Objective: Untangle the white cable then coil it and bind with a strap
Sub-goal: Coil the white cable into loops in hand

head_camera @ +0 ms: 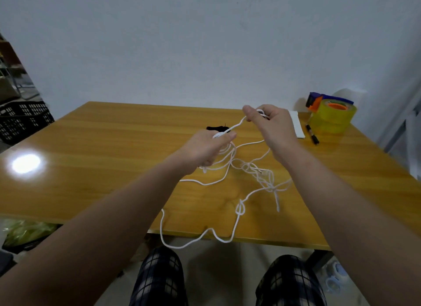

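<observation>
Gripping loops of the white cable (237, 124) in my left hand (204, 149), I pinch a raised stretch with my right hand (272, 126); tangles lie on the table (95, 134).

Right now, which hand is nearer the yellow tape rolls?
Right. The right hand holds the white cable left of the yellow tape rolls; the left hand grips it farther left, nearer the person.

Dim, lamp glare on table (91, 146), edges warped
</observation>
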A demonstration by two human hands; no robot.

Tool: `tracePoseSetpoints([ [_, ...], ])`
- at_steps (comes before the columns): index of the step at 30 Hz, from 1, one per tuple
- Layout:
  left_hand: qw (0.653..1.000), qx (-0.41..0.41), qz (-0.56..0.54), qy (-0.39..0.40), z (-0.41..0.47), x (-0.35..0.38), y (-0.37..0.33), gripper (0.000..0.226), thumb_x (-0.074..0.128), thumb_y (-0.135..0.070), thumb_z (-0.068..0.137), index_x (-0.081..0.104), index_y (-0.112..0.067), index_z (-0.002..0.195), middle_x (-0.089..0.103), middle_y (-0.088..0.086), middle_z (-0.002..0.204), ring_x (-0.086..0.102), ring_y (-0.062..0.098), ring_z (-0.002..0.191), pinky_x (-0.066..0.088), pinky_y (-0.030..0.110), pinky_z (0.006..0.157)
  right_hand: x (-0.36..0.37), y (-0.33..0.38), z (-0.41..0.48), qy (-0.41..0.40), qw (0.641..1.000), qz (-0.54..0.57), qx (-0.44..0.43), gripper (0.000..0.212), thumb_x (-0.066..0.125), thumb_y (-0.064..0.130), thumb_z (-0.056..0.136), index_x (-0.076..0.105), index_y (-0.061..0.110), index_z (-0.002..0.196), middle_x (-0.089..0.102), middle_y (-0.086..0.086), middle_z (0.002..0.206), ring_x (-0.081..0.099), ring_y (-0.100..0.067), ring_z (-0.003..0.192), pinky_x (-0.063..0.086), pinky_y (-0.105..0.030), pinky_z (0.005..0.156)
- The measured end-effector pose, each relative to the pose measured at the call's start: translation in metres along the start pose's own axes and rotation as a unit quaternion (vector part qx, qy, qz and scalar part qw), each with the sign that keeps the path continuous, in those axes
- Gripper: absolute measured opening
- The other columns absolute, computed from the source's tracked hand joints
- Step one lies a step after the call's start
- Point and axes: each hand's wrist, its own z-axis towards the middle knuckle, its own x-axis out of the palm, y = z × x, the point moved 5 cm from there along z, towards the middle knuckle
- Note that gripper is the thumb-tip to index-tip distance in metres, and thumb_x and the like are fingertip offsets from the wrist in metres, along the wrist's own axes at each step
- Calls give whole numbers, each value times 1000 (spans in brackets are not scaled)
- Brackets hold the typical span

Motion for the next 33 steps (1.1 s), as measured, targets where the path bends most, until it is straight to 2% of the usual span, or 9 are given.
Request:
tracePoseSetpoints([
  [2,991,-2,-129,28,2,2,-3,23,50,-31,96,51,-16,79,23,-11,43,16,5,36,12,18,39,-2,-12,-1,11,1000,0,11,31,65,31,86,59,1,82,48,0,68,41,-2,60,33,-13,56],
  [5,965,7,-260,15,6,-2,-12,41,45,-24,98,31,-20,60,22,-9,41,19,6,34,17,20,39,2,-36,-9,42,997,10,63,24,56,38,91,49,16,94,54,10,77,49,-6,74,39,-22,71],
  [8,927,-14,-375,12,7,-12,-22,57,43,-28,98,44,-19,42,35,-6,44,38,8,40,40,21,44,-1,-61,-19,42,993,-1,113,22,49,42,94,51,21,101,56,7,87,52,-10,83,40,-24,71],
  [14,936,-49,-340,81,1,7,-20,60,42,-30,97,46,-17,39,64,3,62,68,16,63,58,34,73,-5,-72,-16,5,966,-244,86,33,41,32,98,58,18,74,51,4,62,50,-20,66,32,-30,60],
  [18,923,-47,-360,128,2,30,-24,59,37,-32,98,43,-17,42,68,5,69,69,16,70,57,36,76,12,-69,-16,12,936,-336,103,17,41,16,94,58,20,95,63,-4,89,61,-30,89,46,-35,71],
  [22,912,-31,-408,27,14,18,-32,61,37,-27,100,56,-13,44,62,7,75,61,18,76,53,33,81,37,-66,-44,151,849,-506,22,36,33,3,91,48,19,120,62,-11,108,60,-33,96,40,-36,71],
  [26,913,-10,-401,-68,22,-5,-25,41,34,-26,102,50,-12,68,66,11,93,61,24,99,44,33,92,41,-72,-54,213,820,-532,-12,34,32,1,89,39,19,117,60,-6,95,55,-28,76,37,-33,62],
  [29,930,-3,-355,-96,24,-13,-20,34,31,-26,103,54,-3,115,56,14,132,43,22,133,34,37,107,47,-70,-62,259,806,-529,-64,28,38,15,94,40,23,120,63,-2,103,59,-28,86,43,-35,67],
  [33,944,-1,-300,-134,27,-31,-12,38,35,-27,103,41,-5,133,44,6,146,27,17,142,19,41,117,44,-59,-64,301,830,-462,-88,40,33,28,101,32,35,141,59,-1,124,57,-26,107,48,-37,80],
])
